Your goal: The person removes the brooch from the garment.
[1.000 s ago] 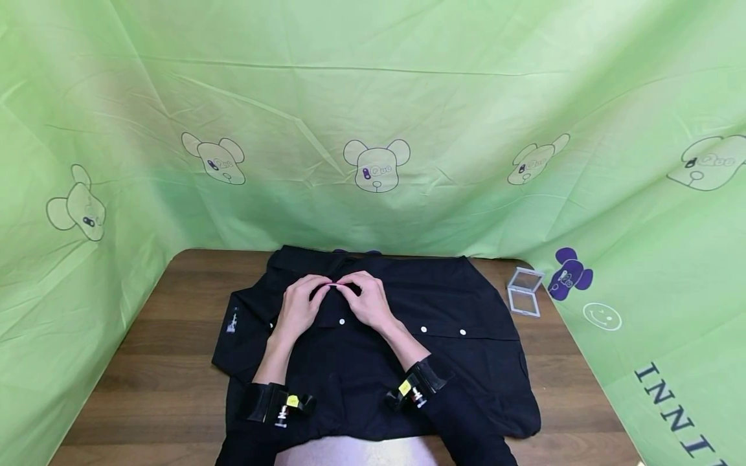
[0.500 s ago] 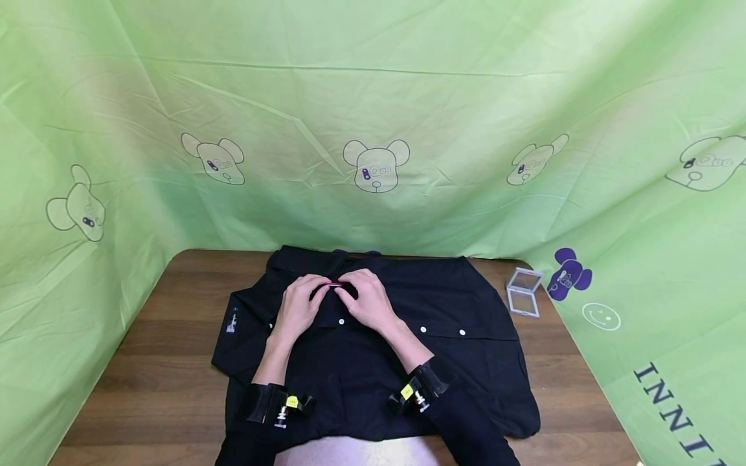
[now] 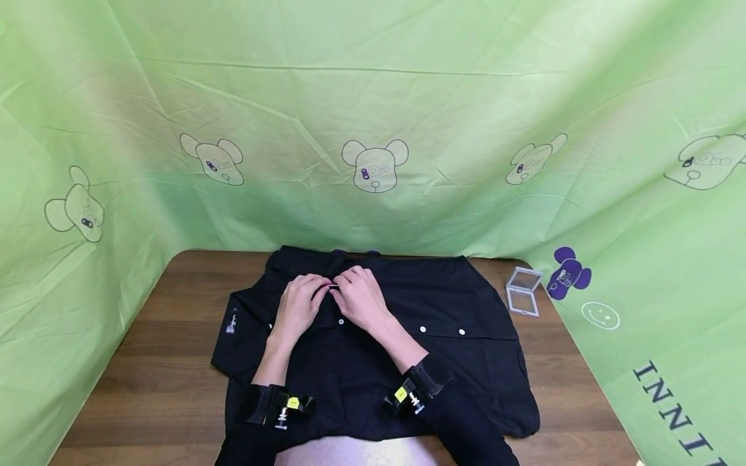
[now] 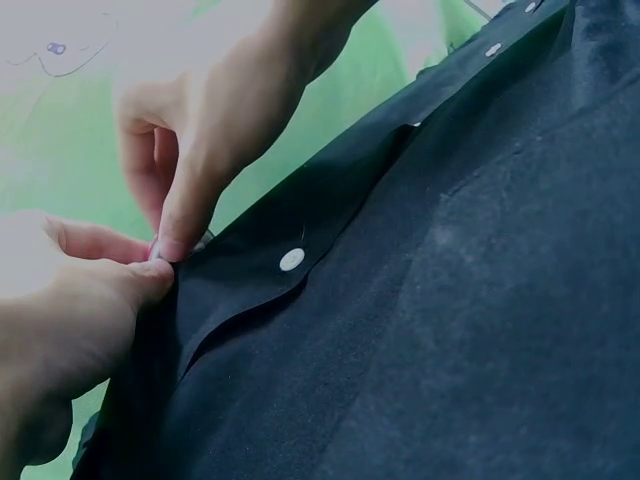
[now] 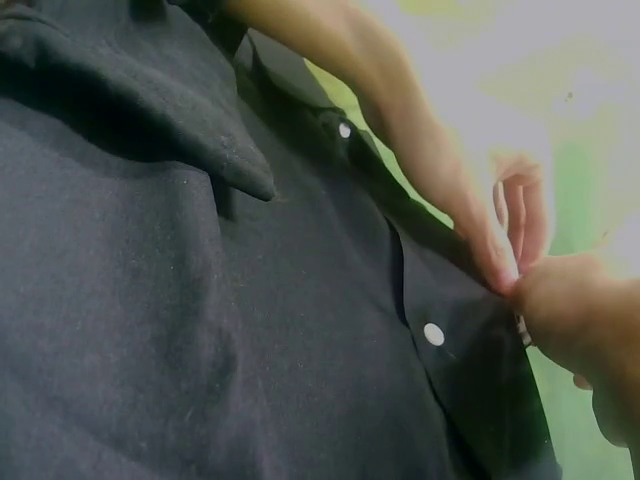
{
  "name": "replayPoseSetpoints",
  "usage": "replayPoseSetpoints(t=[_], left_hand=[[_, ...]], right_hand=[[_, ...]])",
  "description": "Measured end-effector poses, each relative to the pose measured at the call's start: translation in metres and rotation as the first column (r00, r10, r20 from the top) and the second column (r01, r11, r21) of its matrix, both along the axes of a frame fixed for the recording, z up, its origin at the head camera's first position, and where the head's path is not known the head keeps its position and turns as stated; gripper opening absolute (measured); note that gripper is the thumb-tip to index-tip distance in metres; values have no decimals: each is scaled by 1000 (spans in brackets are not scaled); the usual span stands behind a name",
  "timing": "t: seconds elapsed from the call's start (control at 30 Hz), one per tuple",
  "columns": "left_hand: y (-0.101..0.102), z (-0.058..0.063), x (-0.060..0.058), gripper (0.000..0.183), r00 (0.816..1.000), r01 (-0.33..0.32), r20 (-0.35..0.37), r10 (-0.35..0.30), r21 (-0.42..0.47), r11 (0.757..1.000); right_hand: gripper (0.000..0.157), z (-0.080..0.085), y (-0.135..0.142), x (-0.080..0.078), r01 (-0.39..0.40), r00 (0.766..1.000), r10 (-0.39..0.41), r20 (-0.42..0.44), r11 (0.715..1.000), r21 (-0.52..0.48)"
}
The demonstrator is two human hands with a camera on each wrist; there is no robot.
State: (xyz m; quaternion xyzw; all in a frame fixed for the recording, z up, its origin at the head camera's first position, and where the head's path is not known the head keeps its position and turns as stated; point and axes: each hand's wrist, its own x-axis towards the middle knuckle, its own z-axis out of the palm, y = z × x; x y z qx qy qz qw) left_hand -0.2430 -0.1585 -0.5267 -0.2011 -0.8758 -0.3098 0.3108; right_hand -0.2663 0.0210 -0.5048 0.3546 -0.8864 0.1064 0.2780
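A black button shirt (image 3: 373, 388) lies spread on the table, its front strip with white buttons (image 3: 423, 329) running crosswise. At the strip's far edge my left hand (image 3: 298, 307) pinches the cloth between thumb and index finger. My right hand (image 3: 362, 301) pinches at the same spot, its fingertips meeting the left ones. A small pale, pink-edged sliver (image 3: 333, 285) shows between the fingertips; I cannot tell what it is. In the left wrist view, one white button (image 4: 292, 260) sits just beside the pinched edge. The fingers hide most of the cloth they hold.
On the right of the wooden table (image 3: 157, 362), a clear, hinged flat case (image 3: 523, 291) stands open. A green printed curtain (image 3: 373, 84) hangs behind and along both sides. The shirt's sleeve (image 3: 233, 330) with a white print lies at the left.
My right hand's fingers have lifted slightly and closed in on the left fingertips, covering more of the pink-edged sliver. The left hand, shirt and case stay put.
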Motion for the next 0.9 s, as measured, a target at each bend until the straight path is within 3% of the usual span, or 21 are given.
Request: replayPoseSetpoints(t=[0.53, 0.9], left_hand=[[1, 1, -1, 11, 1000, -17, -15, 16, -36, 999], [0, 0, -1, 11, 1000, 9, -2, -9, -10, 1000]], right_hand=[[17, 7, -7, -2, 20, 999, -16, -35, 995, 94], [18, 3, -5, -5, -17, 998, 21, -56, 997, 74]])
